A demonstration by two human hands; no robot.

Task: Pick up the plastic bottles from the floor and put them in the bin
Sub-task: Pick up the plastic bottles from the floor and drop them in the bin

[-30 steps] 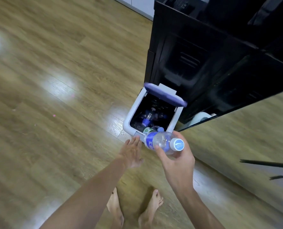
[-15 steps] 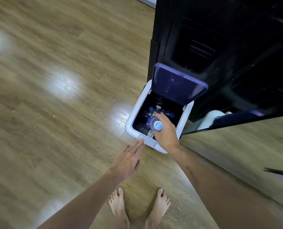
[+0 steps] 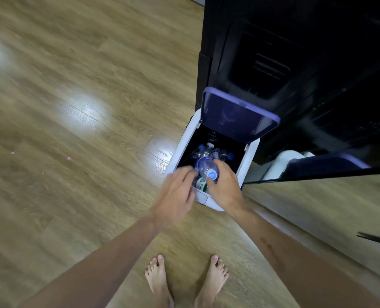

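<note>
A white bin stands on the wood floor with its purple lid raised. Several plastic bottles lie inside it. My right hand grips a clear bottle with a blue label and blue cap, holding it cap toward me over the bin's near rim, partly inside the opening. My left hand, blurred, reaches over the bin's near left corner with fingers apart, beside the bottle. A green-labelled bottle shows between my hands.
A tall black cabinet stands right behind the bin. A mirror-like panel runs along the right. A white roll sits behind the bin on the right. My bare feet stand on the wood floor.
My right hand has carried the bottle down from above the bin into its opening. The lid has swung up. My left hand moved forward onto the bin's near left corner.
</note>
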